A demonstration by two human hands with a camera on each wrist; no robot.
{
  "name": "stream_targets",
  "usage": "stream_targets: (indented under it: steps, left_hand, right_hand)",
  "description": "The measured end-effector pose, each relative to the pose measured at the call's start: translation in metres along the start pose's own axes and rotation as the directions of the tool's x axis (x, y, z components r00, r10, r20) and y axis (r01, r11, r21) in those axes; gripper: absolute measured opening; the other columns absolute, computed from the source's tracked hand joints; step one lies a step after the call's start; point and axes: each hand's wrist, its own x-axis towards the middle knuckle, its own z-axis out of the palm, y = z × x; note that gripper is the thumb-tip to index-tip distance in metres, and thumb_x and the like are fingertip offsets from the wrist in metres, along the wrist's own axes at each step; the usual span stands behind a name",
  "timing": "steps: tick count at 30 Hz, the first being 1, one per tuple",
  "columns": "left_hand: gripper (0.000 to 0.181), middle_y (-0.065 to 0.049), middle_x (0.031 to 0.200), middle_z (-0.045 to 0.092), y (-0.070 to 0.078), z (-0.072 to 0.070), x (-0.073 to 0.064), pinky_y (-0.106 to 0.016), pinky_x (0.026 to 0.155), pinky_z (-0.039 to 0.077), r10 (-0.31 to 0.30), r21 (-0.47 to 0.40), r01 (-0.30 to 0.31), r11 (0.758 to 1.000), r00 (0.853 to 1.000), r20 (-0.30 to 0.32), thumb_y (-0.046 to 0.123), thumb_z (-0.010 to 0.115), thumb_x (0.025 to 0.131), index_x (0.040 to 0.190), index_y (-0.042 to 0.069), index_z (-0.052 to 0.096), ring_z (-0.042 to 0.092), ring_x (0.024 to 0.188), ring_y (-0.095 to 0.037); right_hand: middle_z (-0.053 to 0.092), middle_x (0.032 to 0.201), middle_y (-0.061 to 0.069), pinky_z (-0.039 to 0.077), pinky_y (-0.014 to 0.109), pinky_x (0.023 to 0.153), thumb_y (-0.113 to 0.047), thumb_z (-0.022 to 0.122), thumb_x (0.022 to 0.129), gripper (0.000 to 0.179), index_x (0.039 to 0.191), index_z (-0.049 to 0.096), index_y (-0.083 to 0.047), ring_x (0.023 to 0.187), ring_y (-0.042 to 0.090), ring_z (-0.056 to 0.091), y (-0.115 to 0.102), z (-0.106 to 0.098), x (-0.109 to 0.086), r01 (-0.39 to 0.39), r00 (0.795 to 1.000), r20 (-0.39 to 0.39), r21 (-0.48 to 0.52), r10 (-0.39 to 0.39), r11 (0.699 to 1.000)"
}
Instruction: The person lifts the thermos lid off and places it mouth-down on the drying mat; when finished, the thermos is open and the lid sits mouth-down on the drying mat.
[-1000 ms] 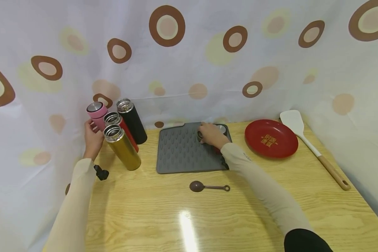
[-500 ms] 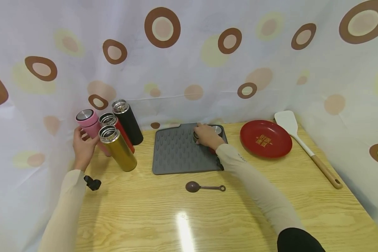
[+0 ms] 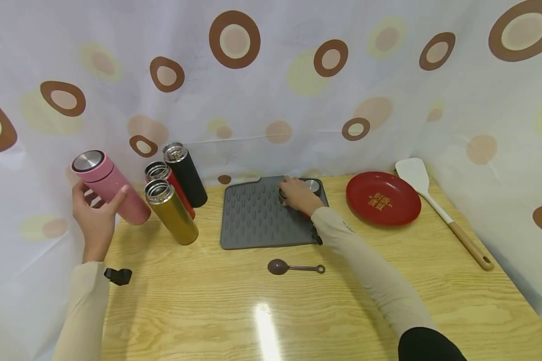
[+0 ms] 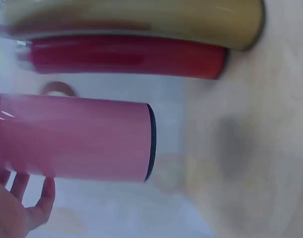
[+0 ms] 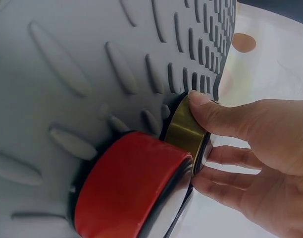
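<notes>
My left hand (image 3: 95, 220) grips a pink thermos bottle (image 3: 117, 193), capped and tilted, at the left of the head view. In the left wrist view the base of the pink bottle hangs above the table, its shadow apart from it. On the grey ridged mat (image 3: 253, 220), my right hand (image 5: 270, 153) pinches a gold bottle lid (image 5: 186, 126) between thumb and fingers. A red bottle lid (image 5: 126, 183) sits right beside it. Another lid (image 3: 313, 186) with a silver top shows behind the hand.
Open thermos bottles in gold (image 3: 173, 215), red (image 3: 180, 193) and black (image 3: 189, 178) stand together right of the pink one. A brown spoon (image 3: 293, 267) lies before the mat. Further right are a red plate (image 3: 402, 210) and a white spatula (image 3: 438, 205) with a wooden handle.
My left hand has drawn the pink bottle out from beside the other bottles, leftward and nearer, lifting it. My right hand has stayed at the lids on the mat.
</notes>
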Motion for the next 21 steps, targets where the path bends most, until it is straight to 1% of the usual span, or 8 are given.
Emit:
stream_targets:
  steps: [2, 4, 7, 9, 11, 14, 17, 21]
  left_hand:
    - [0.069, 0.014, 0.129, 0.056, 0.017, -0.005, -0.003, -0.022, 0.091, 0.045, 0.032, -0.037, -0.034, 0.999, 0.998, -0.054, 0.02, 0.086, 0.085, 0.147, 0.02, 0.054, 0.055, 0.111, -0.007]
    - [0.068, 0.011, 0.129, 0.058, 0.037, -0.009, -0.008, -0.023, 0.088, 0.044, 0.064, -0.098, -0.075, 0.992, 0.991, -0.114, 0.018, 0.085, 0.083, 0.145, 0.019, 0.056, 0.055, 0.109, -0.009]
    - [0.067, 0.004, 0.129, 0.058, 0.066, -0.012, -0.017, -0.025, 0.085, 0.044, 0.117, -0.196, -0.154, 0.968, 0.976, -0.185, 0.015, 0.083, 0.08, 0.142, 0.016, 0.059, 0.054, 0.109, -0.013]
    - [0.067, -0.001, 0.13, 0.058, 0.082, -0.012, -0.024, -0.026, 0.086, 0.045, 0.153, -0.246, -0.204, 0.948, 0.965, -0.212, 0.014, 0.083, 0.078, 0.141, 0.013, 0.06, 0.054, 0.111, -0.016]
    - [0.067, -0.004, 0.129, 0.057, 0.095, -0.012, -0.032, -0.026, 0.088, 0.047, 0.191, -0.276, -0.248, 0.929, 0.957, -0.218, 0.014, 0.082, 0.077, 0.14, 0.01, 0.06, 0.054, 0.114, -0.018]
    - [0.066, -0.005, 0.127, 0.057, 0.109, -0.011, -0.044, -0.027, 0.092, 0.049, 0.246, -0.301, -0.3, 0.905, 0.948, -0.202, 0.012, 0.083, 0.076, 0.138, 0.005, 0.061, 0.055, 0.116, -0.021]
    - [0.062, -0.005, 0.123, 0.059, 0.121, -0.008, -0.056, -0.027, 0.094, 0.051, 0.294, -0.319, -0.339, 0.885, 0.938, -0.182, 0.011, 0.084, 0.075, 0.132, 0.0, 0.064, 0.056, 0.115, -0.023]
    - [0.057, -0.006, 0.119, 0.061, 0.136, -0.001, -0.07, -0.026, 0.094, 0.052, 0.351, -0.337, -0.386, 0.859, 0.922, -0.163, 0.009, 0.086, 0.074, 0.126, -0.006, 0.065, 0.059, 0.11, -0.023]
  right_hand:
    - [0.053, 0.145, 0.024, 0.054, 0.049, 0.104, -0.021, 0.077, 0.097, 0.054, 0.143, 0.058, -0.002, 0.127, 0.04, 0.06, 0.001, 0.0, 0.0, 0.009, 1.0, -0.003, 0.003, -0.009, 1.0]
    - [0.052, 0.148, 0.026, 0.053, 0.051, 0.105, -0.022, 0.077, 0.097, 0.055, 0.145, 0.057, -0.001, 0.129, 0.042, 0.059, 0.003, -0.001, 0.0, 0.021, 1.0, 0.004, 0.01, -0.021, 1.0]
    - [0.048, 0.152, 0.027, 0.051, 0.052, 0.108, -0.023, 0.076, 0.098, 0.058, 0.148, 0.055, -0.001, 0.132, 0.042, 0.057, 0.006, -0.002, -0.001, 0.026, 0.999, 0.024, 0.021, -0.027, 0.999]
    - [0.047, 0.153, 0.028, 0.05, 0.054, 0.108, -0.024, 0.075, 0.098, 0.06, 0.149, 0.053, -0.002, 0.133, 0.042, 0.056, 0.009, -0.003, -0.003, 0.028, 0.999, 0.031, 0.036, -0.029, 0.999]
    - [0.047, 0.152, 0.028, 0.05, 0.055, 0.107, -0.025, 0.074, 0.099, 0.06, 0.15, 0.052, -0.002, 0.133, 0.043, 0.056, 0.012, -0.004, -0.005, 0.035, 0.999, 0.024, 0.06, -0.036, 0.998]
    - [0.044, 0.154, 0.03, 0.049, 0.058, 0.107, -0.027, 0.073, 0.1, 0.062, 0.151, 0.05, -0.001, 0.137, 0.046, 0.051, 0.013, -0.005, -0.01, 0.058, 0.998, -0.012, 0.113, -0.057, 0.992]
    - [0.043, 0.154, 0.031, 0.048, 0.059, 0.108, -0.025, 0.069, 0.103, 0.06, 0.152, 0.049, 0.001, 0.139, 0.047, 0.049, 0.016, -0.006, -0.014, 0.097, 0.992, -0.094, 0.161, -0.082, 0.982]
    - [0.05, 0.145, 0.031, 0.047, 0.057, 0.109, -0.018, 0.066, 0.104, 0.05, 0.146, 0.054, 0.007, 0.132, 0.046, 0.054, 0.022, -0.01, -0.023, 0.16, 0.965, -0.242, 0.225, -0.103, 0.961]
